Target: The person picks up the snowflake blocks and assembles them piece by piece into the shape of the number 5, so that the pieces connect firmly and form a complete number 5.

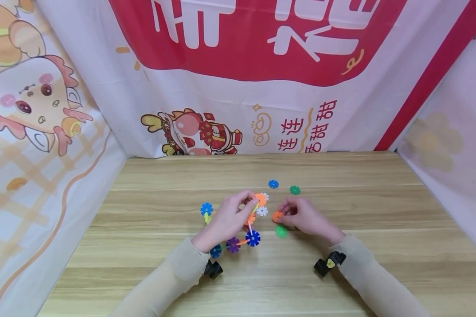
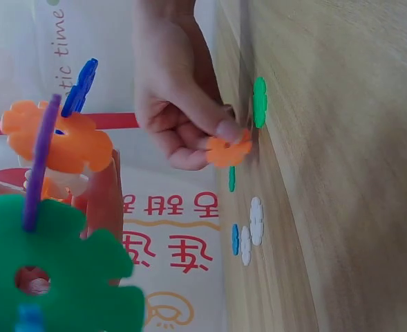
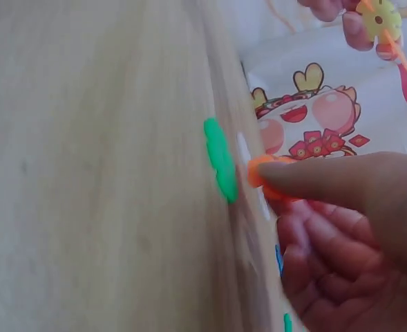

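Note:
My left hand (image 1: 227,219) grips a linked chain of notched snowflake discs. A purple disc (image 1: 233,245), a dark blue disc (image 1: 253,238) and a blue disc (image 1: 206,208) hang in that chain; the palm hides part of it. Close up in the left wrist view are the chain's green disc (image 2: 79,277) and orange disc (image 2: 86,145). Between thumb and fingers, my right hand (image 1: 307,216) pinches a single orange disc (image 2: 229,152), low over the table. It is apart from the chain. A yellow disc (image 3: 383,22) shows at the left hand's fingers in the right wrist view.
Loose on the wooden table (image 1: 361,193) lie a blue disc (image 1: 273,184), a green disc (image 1: 295,190), another green disc (image 1: 281,231) nearer me, and white discs (image 1: 262,211) beside the left hand. Printed cloth (image 1: 222,88) hangs behind the table and at both sides.

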Demonstrator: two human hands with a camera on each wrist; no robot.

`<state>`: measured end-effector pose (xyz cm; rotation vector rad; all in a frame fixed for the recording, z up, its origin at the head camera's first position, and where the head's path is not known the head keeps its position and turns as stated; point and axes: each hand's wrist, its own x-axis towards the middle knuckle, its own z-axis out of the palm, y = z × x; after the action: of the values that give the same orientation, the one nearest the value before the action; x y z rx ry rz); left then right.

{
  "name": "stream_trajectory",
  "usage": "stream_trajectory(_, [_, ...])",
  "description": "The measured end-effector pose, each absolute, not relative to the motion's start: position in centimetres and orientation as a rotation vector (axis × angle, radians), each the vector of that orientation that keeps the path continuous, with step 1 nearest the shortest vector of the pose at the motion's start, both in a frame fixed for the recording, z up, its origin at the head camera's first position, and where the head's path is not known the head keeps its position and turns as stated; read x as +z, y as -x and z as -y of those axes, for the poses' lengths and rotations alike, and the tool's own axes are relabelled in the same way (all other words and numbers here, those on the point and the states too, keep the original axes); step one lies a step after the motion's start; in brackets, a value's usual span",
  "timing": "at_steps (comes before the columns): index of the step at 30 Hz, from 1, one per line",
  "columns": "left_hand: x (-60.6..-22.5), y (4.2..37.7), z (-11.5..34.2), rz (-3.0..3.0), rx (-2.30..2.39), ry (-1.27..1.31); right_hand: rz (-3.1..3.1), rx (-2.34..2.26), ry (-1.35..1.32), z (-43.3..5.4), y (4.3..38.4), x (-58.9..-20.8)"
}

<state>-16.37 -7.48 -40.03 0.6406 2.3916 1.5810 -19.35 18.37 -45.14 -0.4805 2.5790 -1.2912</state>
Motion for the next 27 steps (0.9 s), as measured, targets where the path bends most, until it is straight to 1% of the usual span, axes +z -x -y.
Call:
stream_trajectory(3, [-40.0,16.4,7.5,-2.387,1.587,-0.632,-2.582,-1.453,0.499,-18.2,18.9,-44.4])
stream_trajectory(10, [-40.0,16.3,7.5,-2.419,1.556,-0.619,-2.608,-1.747,0.654,-17.7,17.9,-42.4])
stream_trajectory(18, [-40.2,16.4,7.4,-2.405,1.557,-0.623,-2.632,-1.821,0.649,-17.1,17.2,-41.5])
stream_trajectory(27, [-40.2,16.3,7.2,-2.379,1.566,-0.619,-2.652,-1.859,0.669,-16.3,17.0,-41.5])
